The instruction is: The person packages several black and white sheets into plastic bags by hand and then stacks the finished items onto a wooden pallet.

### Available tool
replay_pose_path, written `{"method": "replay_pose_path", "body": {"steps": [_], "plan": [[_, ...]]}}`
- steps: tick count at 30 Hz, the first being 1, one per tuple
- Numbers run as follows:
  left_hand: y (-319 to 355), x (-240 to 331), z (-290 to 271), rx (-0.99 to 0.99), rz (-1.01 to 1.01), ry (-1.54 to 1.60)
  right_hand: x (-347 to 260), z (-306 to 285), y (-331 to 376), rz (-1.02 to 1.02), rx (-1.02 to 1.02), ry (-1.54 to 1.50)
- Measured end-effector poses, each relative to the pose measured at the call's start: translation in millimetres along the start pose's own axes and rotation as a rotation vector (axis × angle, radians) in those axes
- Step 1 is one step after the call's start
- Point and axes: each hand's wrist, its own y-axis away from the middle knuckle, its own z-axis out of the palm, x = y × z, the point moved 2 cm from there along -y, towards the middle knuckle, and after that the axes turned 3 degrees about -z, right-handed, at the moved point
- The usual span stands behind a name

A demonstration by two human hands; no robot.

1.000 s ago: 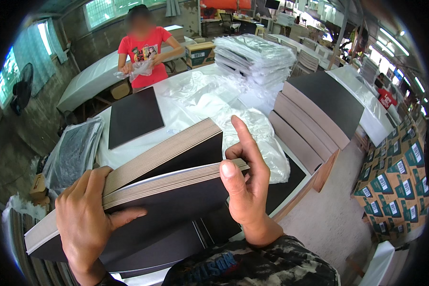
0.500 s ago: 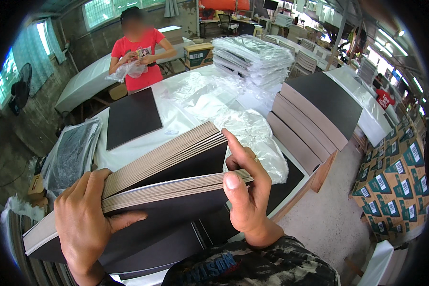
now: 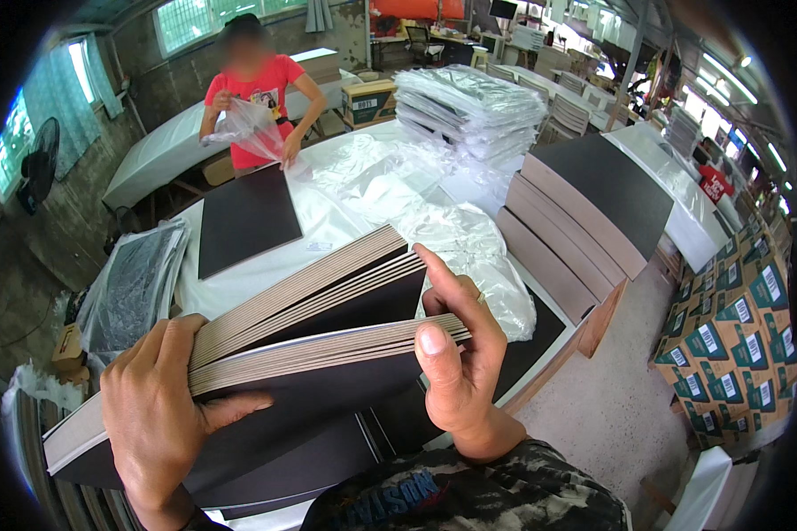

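Observation:
A stack of thin black boards [image 3: 328,356] with grey-brown edges is tilted up in front of me, its sheets fanned into groups at the right end. My left hand [image 3: 155,398] is clamped over the left part of the stack, thumb on the near black face. My right hand [image 3: 465,363] grips the right ends, thumb against the near group and index fingertip at the corner of the farther sheets. Wedge-shaped gaps separate the groups between my hands. Below lie more black boards [image 3: 292,465], partly hidden by the held ones.
Across the white-covered table [image 3: 332,217], a person in a red shirt [image 3: 274,84] handles a clear plastic bag [image 3: 250,128] beside a black board [image 3: 250,217]. Plastic-wrapped boards [image 3: 469,111] are piled behind. More boards [image 3: 576,217] stand right; patterned cartons [image 3: 731,341] are stacked beyond.
Another gap has opened among the farther sheets near my right index finger. The person opposite has lifted the plastic bag and lowered one hand toward the black board.

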Motion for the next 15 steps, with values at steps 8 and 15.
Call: {"method": "replay_pose_path", "body": {"steps": [8,15], "plan": [[-1.7,2.9,-2.2,-0.001,0.005,-0.025,0.0,0.4,-3.8,-0.110,0.098,0.212],[-1.4,4.3,-3.5,0.013,0.031,-0.029,6.1,9.9,-2.6,-0.034,0.083,-0.121]]}}
